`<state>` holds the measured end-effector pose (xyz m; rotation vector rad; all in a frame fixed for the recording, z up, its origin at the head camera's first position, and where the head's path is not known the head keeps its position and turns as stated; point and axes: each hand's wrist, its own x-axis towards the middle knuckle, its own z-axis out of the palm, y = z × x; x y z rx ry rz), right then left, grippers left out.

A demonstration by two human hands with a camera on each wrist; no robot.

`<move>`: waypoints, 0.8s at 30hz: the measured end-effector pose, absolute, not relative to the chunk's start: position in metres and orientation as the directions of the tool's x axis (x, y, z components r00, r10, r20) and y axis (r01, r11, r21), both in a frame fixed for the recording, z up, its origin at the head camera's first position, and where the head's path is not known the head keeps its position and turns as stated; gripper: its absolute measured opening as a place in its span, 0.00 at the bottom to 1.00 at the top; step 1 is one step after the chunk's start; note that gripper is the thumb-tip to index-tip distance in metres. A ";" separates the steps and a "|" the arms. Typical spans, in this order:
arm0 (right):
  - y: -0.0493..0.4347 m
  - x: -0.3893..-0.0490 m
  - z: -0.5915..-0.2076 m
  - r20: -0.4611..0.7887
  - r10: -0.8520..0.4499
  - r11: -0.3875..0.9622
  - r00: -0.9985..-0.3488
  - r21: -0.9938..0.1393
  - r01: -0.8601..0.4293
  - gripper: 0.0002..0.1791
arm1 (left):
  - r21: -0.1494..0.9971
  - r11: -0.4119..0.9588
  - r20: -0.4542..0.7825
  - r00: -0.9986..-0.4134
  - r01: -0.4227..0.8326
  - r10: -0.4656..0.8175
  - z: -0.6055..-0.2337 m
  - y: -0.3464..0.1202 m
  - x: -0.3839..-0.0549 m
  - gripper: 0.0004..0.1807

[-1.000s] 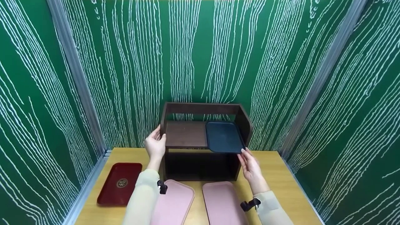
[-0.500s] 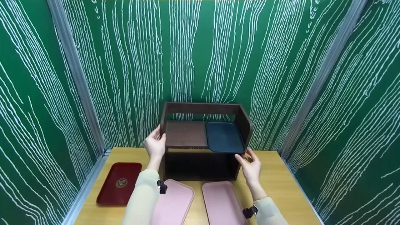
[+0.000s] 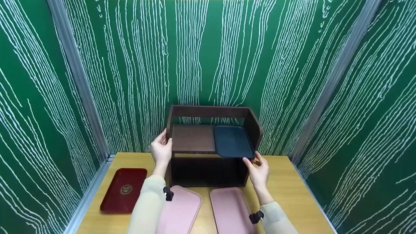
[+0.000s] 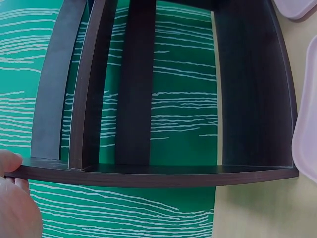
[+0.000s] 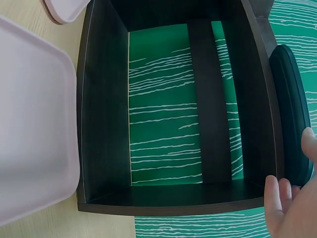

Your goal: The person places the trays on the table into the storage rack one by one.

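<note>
A small dark brown two-tier wooden shelf [image 3: 191, 139] stands at the back of the table. My left hand [image 3: 161, 152] grips the front edge of its left side panel, the thumb in front and the fingers on the outer side. A dark blue-green tray [image 3: 233, 141] lies flat on the right half of the upper board, its front rim slightly past the board's edge. At the tray's front right corner my right hand [image 3: 260, 174] holds the rim between thumb and fingers; in the right wrist view the fingertips [image 5: 272, 191] are beside the shelf's corner.
Two pink trays, a left one [image 3: 180, 211] and a right one [image 3: 231, 209], lie on the wooden table [image 3: 292, 195] before the shelf. A dark red tray [image 3: 125, 191] with a round emblem lies to the left. Green walls with white lines enclose the table.
My right hand has shifted its hold at the tray's corner, the thumb moving left along the front rim. The tray, the shelf and my left hand stay nearly where they were.
</note>
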<state>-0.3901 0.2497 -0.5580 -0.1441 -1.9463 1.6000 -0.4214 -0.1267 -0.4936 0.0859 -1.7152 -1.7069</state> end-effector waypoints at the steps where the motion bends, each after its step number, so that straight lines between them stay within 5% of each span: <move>1: 0.249 -0.391 -0.558 0.379 0.451 0.268 -0.808 -0.921 -0.282 0.38 | 0.897 0.128 0.425 -0.749 0.422 -0.508 -0.493 -0.127 -0.422 0.24; 24: 0.241 -0.401 -0.550 0.407 0.470 0.359 -0.784 -0.899 -0.251 0.36 | 0.882 0.118 0.449 -0.740 0.455 -0.501 -0.494 -0.128 -0.423 0.24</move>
